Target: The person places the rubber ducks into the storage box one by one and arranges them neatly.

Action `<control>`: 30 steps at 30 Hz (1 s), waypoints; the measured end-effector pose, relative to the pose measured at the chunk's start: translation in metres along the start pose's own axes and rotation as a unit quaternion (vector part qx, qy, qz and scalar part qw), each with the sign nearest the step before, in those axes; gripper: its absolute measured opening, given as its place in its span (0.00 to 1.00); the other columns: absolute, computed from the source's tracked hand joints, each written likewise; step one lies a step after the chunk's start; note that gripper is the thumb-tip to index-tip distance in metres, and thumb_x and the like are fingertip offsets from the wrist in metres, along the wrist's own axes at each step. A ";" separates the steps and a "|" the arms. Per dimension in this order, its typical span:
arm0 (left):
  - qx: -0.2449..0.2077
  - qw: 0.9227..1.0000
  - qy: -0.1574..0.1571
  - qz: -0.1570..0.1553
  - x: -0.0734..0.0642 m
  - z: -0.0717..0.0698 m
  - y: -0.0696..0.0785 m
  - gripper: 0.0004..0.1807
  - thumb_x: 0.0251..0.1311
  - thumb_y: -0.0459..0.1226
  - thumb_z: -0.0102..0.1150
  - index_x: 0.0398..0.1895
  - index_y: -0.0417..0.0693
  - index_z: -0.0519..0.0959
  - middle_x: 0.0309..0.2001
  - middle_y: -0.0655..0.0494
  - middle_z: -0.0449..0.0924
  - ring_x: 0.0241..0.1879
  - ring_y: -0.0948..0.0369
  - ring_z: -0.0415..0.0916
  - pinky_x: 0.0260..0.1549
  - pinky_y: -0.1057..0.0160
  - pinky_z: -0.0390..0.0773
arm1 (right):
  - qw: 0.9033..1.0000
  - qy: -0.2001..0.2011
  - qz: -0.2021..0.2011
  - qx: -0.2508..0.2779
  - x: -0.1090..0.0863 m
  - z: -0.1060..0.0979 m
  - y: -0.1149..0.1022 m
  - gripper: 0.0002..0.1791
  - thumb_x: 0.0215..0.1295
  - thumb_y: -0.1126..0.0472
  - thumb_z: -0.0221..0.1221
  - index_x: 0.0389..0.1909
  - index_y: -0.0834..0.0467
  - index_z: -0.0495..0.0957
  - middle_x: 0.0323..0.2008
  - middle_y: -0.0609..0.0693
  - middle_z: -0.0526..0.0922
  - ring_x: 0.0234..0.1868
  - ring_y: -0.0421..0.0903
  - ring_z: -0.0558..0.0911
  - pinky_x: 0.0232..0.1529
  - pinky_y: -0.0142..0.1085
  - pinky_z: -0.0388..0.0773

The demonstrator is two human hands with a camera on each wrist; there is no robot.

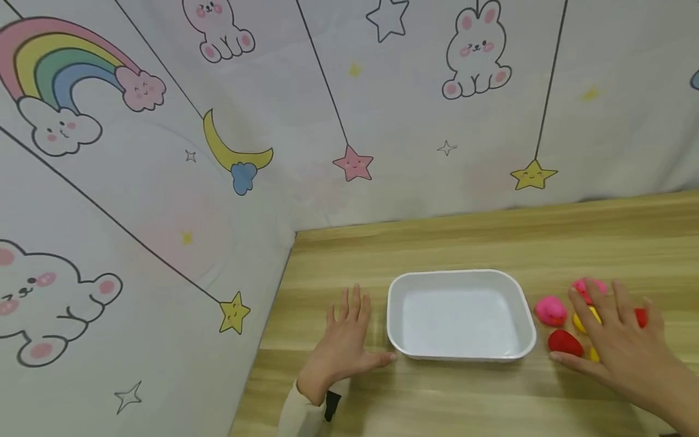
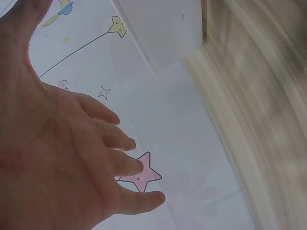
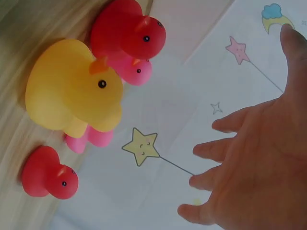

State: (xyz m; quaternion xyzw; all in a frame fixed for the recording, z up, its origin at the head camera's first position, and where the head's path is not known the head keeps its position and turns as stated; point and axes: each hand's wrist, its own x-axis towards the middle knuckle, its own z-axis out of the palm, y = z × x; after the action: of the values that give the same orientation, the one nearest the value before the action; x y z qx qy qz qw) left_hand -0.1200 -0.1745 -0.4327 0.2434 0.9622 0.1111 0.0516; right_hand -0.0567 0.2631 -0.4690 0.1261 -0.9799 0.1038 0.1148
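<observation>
While the right hand (image 1: pixel 628 343) spreads, empty, above the toy ducks (image 3: pixel 72 91), they sit just right of the white tray (image 1: pixel 461 318); the left hand (image 1: pixel 345 341) — likewise empty — flanks its left side.

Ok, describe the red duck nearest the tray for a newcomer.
In the head view, find the white tray on the wooden table. Off its right side sit a pink duck and, just below, your red duck. The other red duck is farther right, partly behind the right hand.

Left hand (image 1: pixel 345 343) palm down, fingers straight, thumb stretched out sideways; right hand (image 1: pixel 628 343) also palm down, fingers spread apart, thumb out
</observation>
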 end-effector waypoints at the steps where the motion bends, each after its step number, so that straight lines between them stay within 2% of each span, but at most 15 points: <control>1: -0.012 1.000 -0.003 -0.001 0.001 0.000 0.000 0.67 0.51 0.67 0.65 0.79 0.32 0.46 0.79 0.33 0.34 0.76 0.35 0.32 0.68 0.23 0.47 | 1.000 -0.004 0.001 -0.001 0.000 0.000 0.000 0.69 0.53 0.28 0.65 0.81 0.57 0.36 0.79 0.66 0.37 0.76 0.70 0.27 0.66 0.79 0.29; 2: -0.025 1.000 -0.007 -0.003 0.001 0.001 0.000 0.67 0.51 0.67 0.66 0.79 0.33 0.45 0.79 0.33 0.33 0.76 0.35 0.31 0.67 0.22 0.48 | 1.000 -0.006 0.001 0.000 0.000 -0.001 0.001 0.69 0.53 0.28 0.65 0.81 0.57 0.36 0.79 0.66 0.37 0.76 0.69 0.27 0.66 0.79 0.32; 6: -0.085 0.996 -0.010 -0.015 0.004 0.003 0.000 0.67 0.53 0.63 0.67 0.80 0.35 0.39 0.79 0.33 0.31 0.76 0.34 0.32 0.65 0.22 0.56 | 0.999 -0.021 0.004 0.027 -0.001 -0.001 0.008 0.66 0.55 0.32 0.66 0.81 0.59 0.38 0.79 0.65 0.35 0.76 0.69 0.28 0.67 0.78 0.33; 9: -0.105 0.994 0.019 -0.025 0.008 0.006 -0.001 0.65 0.55 0.60 0.68 0.80 0.36 0.39 0.79 0.33 0.34 0.75 0.31 0.38 0.62 0.24 0.63 | 0.998 -0.026 0.005 0.063 -0.002 -0.001 0.017 0.63 0.60 0.37 0.66 0.81 0.62 0.38 0.79 0.65 0.34 0.76 0.70 0.31 0.70 0.75 0.26; 12: -0.109 0.992 0.052 -0.037 0.013 0.009 -0.002 0.63 0.56 0.59 0.68 0.81 0.37 0.41 0.79 0.32 0.38 0.73 0.29 0.43 0.61 0.26 0.67 | 0.995 -0.025 0.008 0.095 -0.003 -0.001 0.027 0.60 0.63 0.41 0.66 0.80 0.65 0.39 0.79 0.67 0.38 0.76 0.72 0.36 0.70 0.76 0.29; 15: -0.115 0.990 0.064 -0.041 0.015 0.009 -0.004 0.62 0.56 0.58 0.68 0.81 0.38 0.42 0.78 0.32 0.40 0.72 0.28 0.45 0.61 0.27 0.68 | 0.992 -0.030 0.016 0.122 -0.001 0.000 0.035 0.60 0.63 0.44 0.67 0.80 0.64 0.38 0.78 0.69 0.39 0.75 0.74 0.38 0.66 0.80 0.34; 19: -0.129 0.990 0.059 -0.027 0.017 0.009 -0.006 0.61 0.57 0.58 0.68 0.81 0.38 0.44 0.78 0.33 0.42 0.73 0.32 0.50 0.62 0.28 0.68 | 0.982 -0.006 0.021 0.189 0.004 -0.003 0.045 0.59 0.58 0.53 0.73 0.79 0.64 0.45 0.74 0.74 0.50 0.69 0.80 0.53 0.59 0.83 0.50; 22: -0.159 0.986 0.049 -0.017 0.021 0.010 -0.008 0.61 0.59 0.56 0.67 0.80 0.34 0.40 0.77 0.31 0.45 0.73 0.35 0.53 0.66 0.33 0.67 | 0.973 0.008 0.049 0.225 0.005 -0.007 0.052 0.58 0.55 0.56 0.75 0.79 0.64 0.50 0.71 0.76 0.56 0.62 0.81 0.61 0.52 0.83 0.59; 23: -0.174 0.984 0.045 -0.015 0.022 0.011 -0.009 0.62 0.59 0.55 0.67 0.79 0.32 0.38 0.77 0.30 0.45 0.72 0.35 0.53 0.67 0.34 0.66 | 0.971 0.007 0.062 0.230 0.005 -0.008 0.054 0.57 0.55 0.56 0.75 0.79 0.63 0.50 0.71 0.76 0.57 0.62 0.82 0.61 0.50 0.83 0.60; 25: -0.205 0.978 0.034 -0.016 0.025 0.014 -0.009 0.63 0.60 0.53 0.67 0.78 0.31 0.34 0.76 0.28 0.45 0.72 0.34 0.54 0.69 0.36 0.64 | 0.966 0.010 0.085 0.245 0.004 -0.009 0.059 0.56 0.56 0.57 0.75 0.80 0.60 0.50 0.70 0.77 0.57 0.61 0.83 0.60 0.51 0.84 0.56; 28: -0.250 0.968 0.023 -0.012 0.030 0.019 -0.010 0.64 0.61 0.49 0.68 0.78 0.30 0.30 0.74 0.24 0.46 0.67 0.32 0.61 0.65 0.35 0.69 | 0.960 0.010 0.111 0.258 0.001 -0.009 0.066 0.55 0.59 0.57 0.73 0.81 0.56 0.49 0.71 0.77 0.55 0.61 0.85 0.59 0.53 0.85 0.53; 30: -0.265 0.964 0.019 0.002 0.032 0.021 -0.011 0.63 0.61 0.47 0.67 0.77 0.29 0.29 0.74 0.22 0.46 0.64 0.31 0.66 0.62 0.35 0.72 | 0.958 0.012 0.120 0.261 -0.001 -0.009 0.072 0.54 0.59 0.58 0.72 0.81 0.55 0.50 0.72 0.77 0.54 0.62 0.86 0.58 0.54 0.85 0.52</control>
State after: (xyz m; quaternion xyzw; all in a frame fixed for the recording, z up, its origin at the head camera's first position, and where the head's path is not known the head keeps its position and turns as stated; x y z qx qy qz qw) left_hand -0.1499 -0.1645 -0.4576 0.2206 0.8988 0.3665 0.0960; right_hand -0.0738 0.3334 -0.4730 0.0316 -0.9252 0.3704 0.0761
